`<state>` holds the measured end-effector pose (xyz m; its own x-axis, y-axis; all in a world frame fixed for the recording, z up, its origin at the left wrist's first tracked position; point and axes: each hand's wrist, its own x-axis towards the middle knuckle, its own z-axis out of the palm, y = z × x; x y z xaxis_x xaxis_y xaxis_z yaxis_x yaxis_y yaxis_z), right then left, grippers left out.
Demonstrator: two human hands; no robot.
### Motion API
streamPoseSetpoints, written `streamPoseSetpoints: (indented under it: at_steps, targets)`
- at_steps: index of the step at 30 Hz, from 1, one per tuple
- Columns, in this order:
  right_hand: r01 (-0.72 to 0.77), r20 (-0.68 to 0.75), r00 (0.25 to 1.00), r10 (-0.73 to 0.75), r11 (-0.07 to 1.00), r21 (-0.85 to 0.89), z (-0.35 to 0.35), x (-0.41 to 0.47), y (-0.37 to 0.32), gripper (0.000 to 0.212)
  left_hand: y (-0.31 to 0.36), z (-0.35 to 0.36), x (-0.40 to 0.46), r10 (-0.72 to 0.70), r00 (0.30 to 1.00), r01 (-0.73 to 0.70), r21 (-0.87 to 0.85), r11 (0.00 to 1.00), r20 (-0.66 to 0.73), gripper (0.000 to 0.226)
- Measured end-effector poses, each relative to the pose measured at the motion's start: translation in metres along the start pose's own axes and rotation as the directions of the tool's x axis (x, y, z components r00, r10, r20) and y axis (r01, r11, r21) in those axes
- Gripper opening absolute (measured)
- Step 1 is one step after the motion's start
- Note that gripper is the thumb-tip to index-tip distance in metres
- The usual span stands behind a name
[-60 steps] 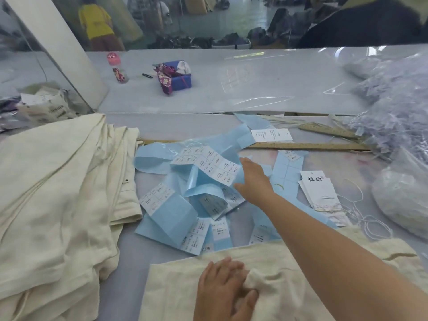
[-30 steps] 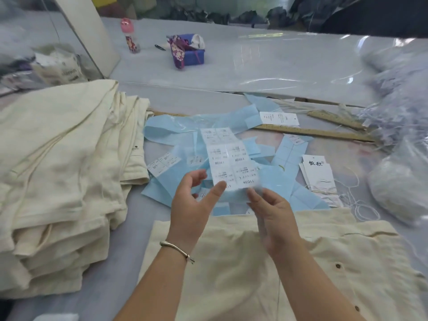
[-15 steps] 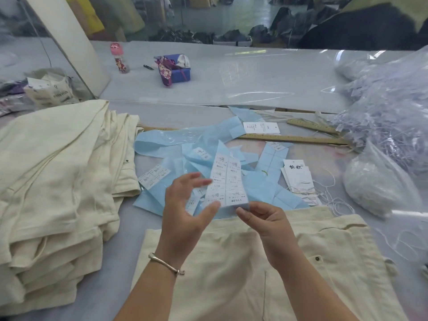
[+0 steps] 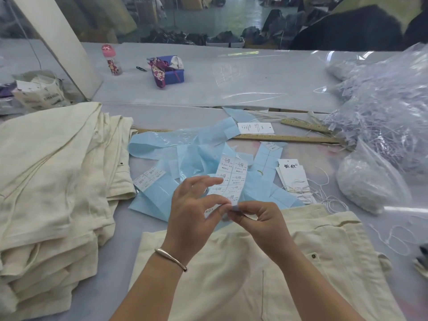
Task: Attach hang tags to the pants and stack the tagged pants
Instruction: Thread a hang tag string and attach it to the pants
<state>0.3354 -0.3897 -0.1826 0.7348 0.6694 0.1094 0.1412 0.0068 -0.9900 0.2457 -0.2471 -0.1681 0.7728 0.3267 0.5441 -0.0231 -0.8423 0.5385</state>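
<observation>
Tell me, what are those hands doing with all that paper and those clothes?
A person is working at a table of cream-coloured pants. Both hands hold a white strip of printed stickers on blue backing: the left hand and right hand pinch its bottom end, seemingly peeling one off. One pair of cream pants lies flat right below the hands. A folded stack of cream pants sits to the left. White card hang tags with strings wait to the right.

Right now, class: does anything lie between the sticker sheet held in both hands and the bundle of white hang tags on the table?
Nothing solid blocks the way. The sticker sheet is held in the air by the left hand and right hand; only loose blue backing strips lie flat between it and the hang tags.
</observation>
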Motion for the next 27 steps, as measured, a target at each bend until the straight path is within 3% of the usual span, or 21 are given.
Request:
streamPoseSetpoints:
  at_steps: [8, 10, 13, 15, 18, 21, 24, 26, 27]
  targets:
    - [0.026, 0.083, 0.996, -0.023, 0.999, -0.035, -0.006, 0.008, -0.002, 0.014, -0.006, 0.006, 0.007, 0.136, 0.991, -0.135, 0.035, 0.990, -0.017, 0.022]
    - [0.027, 0.126, 0.992, -0.021, 0.999, -0.043, -0.008, 0.009, -0.002, 0.014, -0.010, 0.004, 0.010, 0.105, 0.994, -0.104, 0.021, 0.994, -0.036, 0.022]
    - [-0.002, 0.110, 0.994, 0.010, 0.997, -0.075, -0.008, 0.014, 0.004, 0.010, -0.018, -0.004, 0.015, -0.053, 0.991, 0.050, -0.034, 0.998, -0.120, 0.021]
    - [-0.034, 0.068, 0.997, 0.041, 0.995, -0.094, -0.008, 0.020, 0.011, 0.006, -0.028, -0.014, 0.019, -0.172, 0.952, 0.159, -0.072, 0.985, -0.253, 0.016]
    - [-0.115, -0.035, 0.993, 0.113, 0.992, -0.059, -0.003, 0.033, 0.023, 0.017, -0.044, -0.035, 0.020, -0.330, 0.827, 0.282, -0.171, 0.944, -0.456, 0.014]
    - [-0.141, -0.211, 0.968, 0.134, 0.990, -0.020, 0.010, 0.056, 0.032, 0.012, -0.052, -0.054, 0.017, -0.397, 0.726, 0.331, -0.221, 0.917, -0.561, 0.018]
    - [-0.219, -0.297, 0.946, 0.126, 0.927, -0.303, 0.024, 0.090, 0.032, 0.018, -0.045, -0.060, 0.012, -0.484, 0.723, 0.350, -0.343, 0.872, -0.493, 0.028]
    - [-0.329, -0.279, 0.941, 0.192, 0.710, -0.623, 0.028, 0.103, 0.021, 0.035, -0.037, -0.060, 0.008, -0.552, 0.746, 0.389, -0.428, 0.816, -0.374, 0.047]
    - [-0.336, -0.311, 0.938, 0.155, 0.635, -0.696, 0.029, 0.103, 0.012, 0.043, -0.035, -0.059, 0.006, -0.572, 0.759, 0.414, -0.447, 0.793, -0.312, 0.058]
